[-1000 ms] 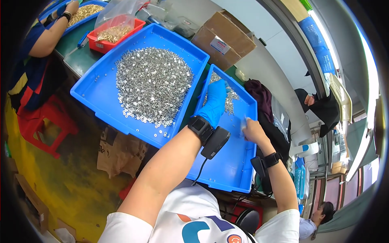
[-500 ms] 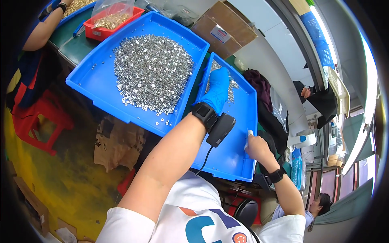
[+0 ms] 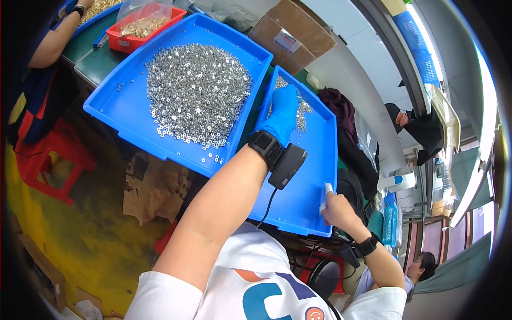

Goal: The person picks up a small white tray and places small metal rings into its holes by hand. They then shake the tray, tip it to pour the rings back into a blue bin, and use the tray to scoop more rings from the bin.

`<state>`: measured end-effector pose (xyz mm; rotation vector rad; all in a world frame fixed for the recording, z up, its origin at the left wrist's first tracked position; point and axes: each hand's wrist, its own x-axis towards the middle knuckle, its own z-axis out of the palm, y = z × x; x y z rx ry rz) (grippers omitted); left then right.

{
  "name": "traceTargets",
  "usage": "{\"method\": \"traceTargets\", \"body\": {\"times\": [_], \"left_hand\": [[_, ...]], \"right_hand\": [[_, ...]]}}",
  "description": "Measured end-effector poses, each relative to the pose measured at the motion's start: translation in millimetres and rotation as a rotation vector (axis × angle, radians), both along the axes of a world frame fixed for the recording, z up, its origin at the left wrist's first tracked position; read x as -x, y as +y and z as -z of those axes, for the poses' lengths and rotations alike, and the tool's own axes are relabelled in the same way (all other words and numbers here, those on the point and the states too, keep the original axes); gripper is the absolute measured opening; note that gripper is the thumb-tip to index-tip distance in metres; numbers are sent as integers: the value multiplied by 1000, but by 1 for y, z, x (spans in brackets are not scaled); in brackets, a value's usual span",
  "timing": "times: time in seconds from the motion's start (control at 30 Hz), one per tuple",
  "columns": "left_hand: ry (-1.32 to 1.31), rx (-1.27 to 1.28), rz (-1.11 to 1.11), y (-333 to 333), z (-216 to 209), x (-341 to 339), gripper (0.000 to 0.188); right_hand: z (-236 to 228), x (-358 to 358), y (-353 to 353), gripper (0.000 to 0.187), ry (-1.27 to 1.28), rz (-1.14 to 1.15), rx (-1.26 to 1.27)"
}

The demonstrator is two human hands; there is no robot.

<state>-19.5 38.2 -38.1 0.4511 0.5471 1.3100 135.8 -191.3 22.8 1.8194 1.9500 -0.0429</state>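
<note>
My left hand (image 3: 283,113), in a blue glove, reaches to the far end of the right blue tray (image 3: 290,200), over small silver ring-shaped metal pieces (image 3: 302,117). Its fingers are hidden behind the glove's back, so their closure does not show. At the tray's right edge, near the front corner, my right hand (image 3: 340,211) grips the rim; white coverings show on its fingers. Left of this tray stands a larger blue tray (image 3: 125,114), with a big heap of the same silver pieces (image 3: 200,90) spread in it.
A red bin (image 3: 121,44) with a clear bag of gold-coloured parts stands behind the larger tray, beside a cardboard box (image 3: 292,33). Dark cloth (image 3: 341,109) lies along the right side. Another person's arm (image 3: 56,40) is at far left, above a red stool (image 3: 56,160).
My right hand has slid a little nearer along the tray's right edge. The left hand stays at the far pieces, with its wrist shifted slightly left. The whole view has shifted slightly.
</note>
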Motion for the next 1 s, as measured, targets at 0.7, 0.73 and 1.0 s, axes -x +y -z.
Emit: {"method": "traceTargets", "body": {"times": [0.7, 0.73, 1.0], "left_hand": [[1750, -699, -254, -3, 51, -25, 39], [1887, -727, -220, -3, 52, -27, 40], [1906, -852, -74, 12, 62, -33, 42]], "right_hand": [[35, -25, 175, 26, 1282, 678, -21], [35, -23, 179, 27, 1289, 670, 5], [63, -9, 210, 23, 1704, 697, 139]]}}
